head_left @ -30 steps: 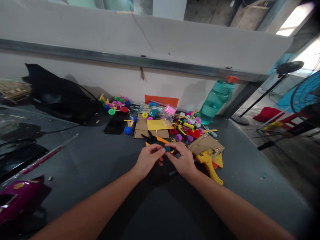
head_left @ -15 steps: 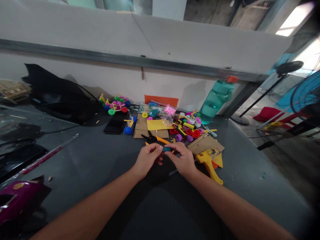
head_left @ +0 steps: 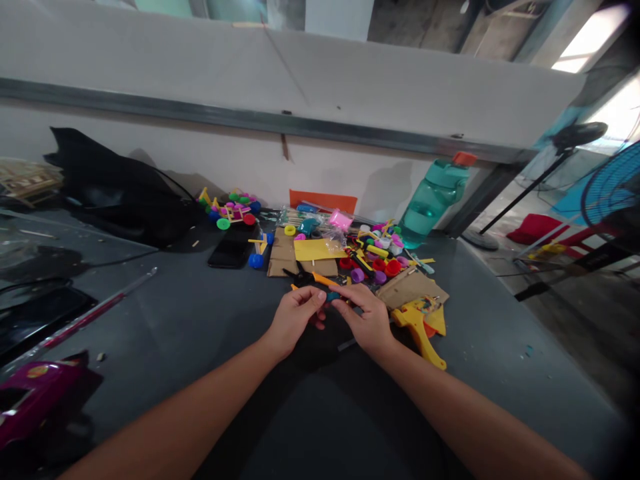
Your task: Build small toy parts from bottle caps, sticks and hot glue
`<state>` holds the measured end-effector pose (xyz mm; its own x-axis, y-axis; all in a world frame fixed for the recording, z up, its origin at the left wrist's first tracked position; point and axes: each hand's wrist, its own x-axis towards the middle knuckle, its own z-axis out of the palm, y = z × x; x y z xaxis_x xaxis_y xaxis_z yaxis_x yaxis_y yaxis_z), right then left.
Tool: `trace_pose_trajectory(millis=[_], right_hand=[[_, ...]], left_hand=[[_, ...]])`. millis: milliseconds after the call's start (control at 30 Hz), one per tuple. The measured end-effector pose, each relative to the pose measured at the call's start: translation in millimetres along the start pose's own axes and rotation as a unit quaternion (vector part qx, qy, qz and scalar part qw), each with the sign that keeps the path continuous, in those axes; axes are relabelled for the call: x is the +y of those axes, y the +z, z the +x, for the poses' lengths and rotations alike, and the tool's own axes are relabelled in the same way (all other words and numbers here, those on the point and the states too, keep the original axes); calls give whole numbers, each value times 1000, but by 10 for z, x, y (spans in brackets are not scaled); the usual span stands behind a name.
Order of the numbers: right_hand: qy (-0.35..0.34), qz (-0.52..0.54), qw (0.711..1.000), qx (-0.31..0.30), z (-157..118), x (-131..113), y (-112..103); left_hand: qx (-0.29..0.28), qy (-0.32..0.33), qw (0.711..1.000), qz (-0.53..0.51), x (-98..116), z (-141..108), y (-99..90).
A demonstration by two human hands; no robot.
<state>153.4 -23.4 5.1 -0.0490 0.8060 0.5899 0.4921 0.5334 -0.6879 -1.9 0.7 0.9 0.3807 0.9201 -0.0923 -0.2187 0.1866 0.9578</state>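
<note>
Right there, pinched between the two hands, sat one small teal piece (head_left: 331, 296), held up in front of the person just above the bench (head_left: 200, 333). The left hand (head_left: 296, 320) had thumb and fingertips at one end of it; the right hand (head_left: 366, 319) gripped the other end, thumb below and forefinger along the top. Both were grasping, then, and the piece was so nearly covered that its full shape could not be told.

Just beyond the fingertips lay one pair of pliers (head_left: 301, 275), black at the head, two orange handles running back toward the hands. And beside the right hand, one yellow glue gun (head_left: 420, 337), handle pointing toward the person!

Now for the count farther back: two pieces of cardboard, one behind the pliers (head_left: 281, 252) and one near the glue gun (head_left: 407, 291); one yellow sheet (head_left: 317, 249) on the first; one small cart (head_left: 257, 261) with blue wheels just beside it; one black phone (head_left: 226, 253) to the cart's left. One teal bottle (head_left: 429, 203) with an orange cap stood behind a crowded pile of coloured parts (head_left: 393, 267), too jumbled to number.
</note>
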Motion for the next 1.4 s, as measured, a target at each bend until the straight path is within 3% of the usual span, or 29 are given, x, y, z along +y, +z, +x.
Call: trace_pose_trajectory(millis=[233,433,600,800,1400], right_hand=[[19,6,1000,-3,-6,7,-7],[-15,1,1000,-21,-10,19,-1],[38,15,999,9,-3,-1,3],[0,15,1000,19,21,-19,-7],[-23,29,998,-53,-9,-11,-27]], left_hand=[[-8,-5,1000,-23,10,-11,12],[-19,-7,1000,-7,21,-14,17],[-13,-14,1000,4,26,-11,21],[-14,-4,1000,19,13,-7,13],[-3,-9,1000,-1,20,-1,9]])
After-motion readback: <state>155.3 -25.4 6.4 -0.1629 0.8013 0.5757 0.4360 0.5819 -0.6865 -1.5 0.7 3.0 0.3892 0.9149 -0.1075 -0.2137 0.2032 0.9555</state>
